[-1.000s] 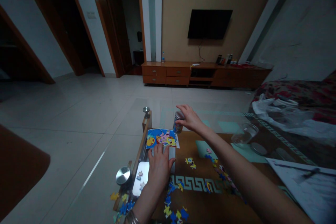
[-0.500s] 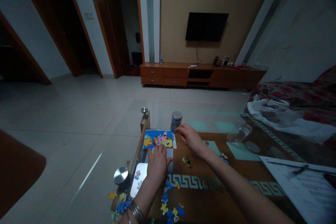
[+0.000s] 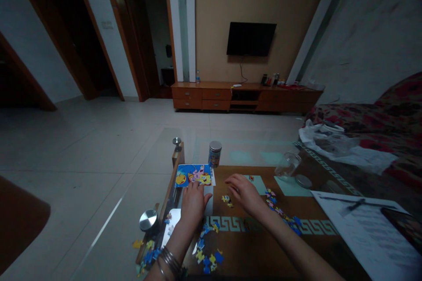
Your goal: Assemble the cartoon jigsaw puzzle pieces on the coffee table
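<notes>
Left hand (image 3: pixel 194 204) on the card (image 3: pixel 194 175), right hand (image 3: pixel 246 194) beside a small cluster (image 3: pixel 227 200)

The left hand lies spread, its thumb apart from the fingers, with the fingertips over the lower edge of the card, which shows bright cartoon figures on blue. The card lies on the glass tabletop (image 3: pixel 231 250), near its left edge. The right hand is loosely curled with its fingers close together, just beside the cluster of joined puzzle pieces; whether it pinches anything, I cannot tell.

A can (image 3: pixel 215 155) with a silvery lid stands upright just beyond the card's far right corner. More pieces lie in a nearer group (image 3: pixel 209 253) between the forearms, in a line (image 3: pixel 280 211) past the right forearm, and in a heap (image 3: pixel 150 255) by the tabletop's left edge. A few sit on a white sheet (image 3: pixel 169 227), partly hidden by the left forearm.

Farther right, a clear jar (image 3: pixel 288 164) lies near a round lid (image 3: pixel 303 181). A pen (image 3: pixel 356 205) rests on papers (image 3: pixel 365 237), with a dark phone (image 3: pixel 402 227) on their right side. Behind them, a plastic bag (image 3: pixel 379 161) lies beside the flowered sofa (image 3: pixel 362 119). Across the floor (image 3: pixel 132 140), a TV (image 3: pixel 251 38) hangs above a long wooden cabinet (image 3: pixel 216 95).
</notes>
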A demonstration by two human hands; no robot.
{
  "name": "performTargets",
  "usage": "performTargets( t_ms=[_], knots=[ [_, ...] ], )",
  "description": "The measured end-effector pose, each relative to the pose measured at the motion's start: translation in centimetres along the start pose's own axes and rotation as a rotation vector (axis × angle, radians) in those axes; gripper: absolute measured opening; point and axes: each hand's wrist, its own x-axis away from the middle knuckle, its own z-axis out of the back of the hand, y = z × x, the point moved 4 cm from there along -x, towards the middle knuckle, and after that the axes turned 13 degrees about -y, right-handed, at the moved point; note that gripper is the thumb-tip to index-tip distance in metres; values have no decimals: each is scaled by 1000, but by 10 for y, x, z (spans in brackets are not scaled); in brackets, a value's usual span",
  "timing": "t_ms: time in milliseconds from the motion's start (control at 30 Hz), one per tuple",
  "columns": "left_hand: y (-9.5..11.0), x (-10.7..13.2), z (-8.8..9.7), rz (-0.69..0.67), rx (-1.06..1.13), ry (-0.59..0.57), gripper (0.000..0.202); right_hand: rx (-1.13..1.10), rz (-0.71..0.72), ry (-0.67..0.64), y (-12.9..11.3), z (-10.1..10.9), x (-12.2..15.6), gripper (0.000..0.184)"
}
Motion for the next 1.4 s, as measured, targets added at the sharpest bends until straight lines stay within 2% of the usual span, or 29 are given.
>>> performTargets(
  t_ms=[167,400,567,700,800,933,1067,1233,1300,1400],
  knots=[
    [4,7,-1,4,13,27,36,-57,-22,1,2,-1,22,24],
    [6,15,3,-4,44,43,36,-200,-78,7,-12,-24,38,25],
    [14,42,10,-13,65,21,35,-274,-87,-34,-35,-34,43,26],
    [20,70,13,-29,144,-51,36,-314,-73,-77,-59,-38,41,27],
    [17,81,17,-4,207,-101,35,-347,-77,-99,-73,-43,36,26],
    [-9,81,33,71,230,-80,30,-348,-101,-116,-80,-54,28,23],
    [-61,80,46,183,253,-18,30,-328,-137,-103,-75,-68,23,21],
    [-127,94,42,359,284,-14,22,-275,-163,-103,-72,-75,10,17],
    [-143,98,36,397,291,-45,20,-240,-166,-114,-72,-76,4,16],
    [-154,104,33,392,297,-85,18,-198,-160,-132,-75,-79,-1,16]
  ],
)
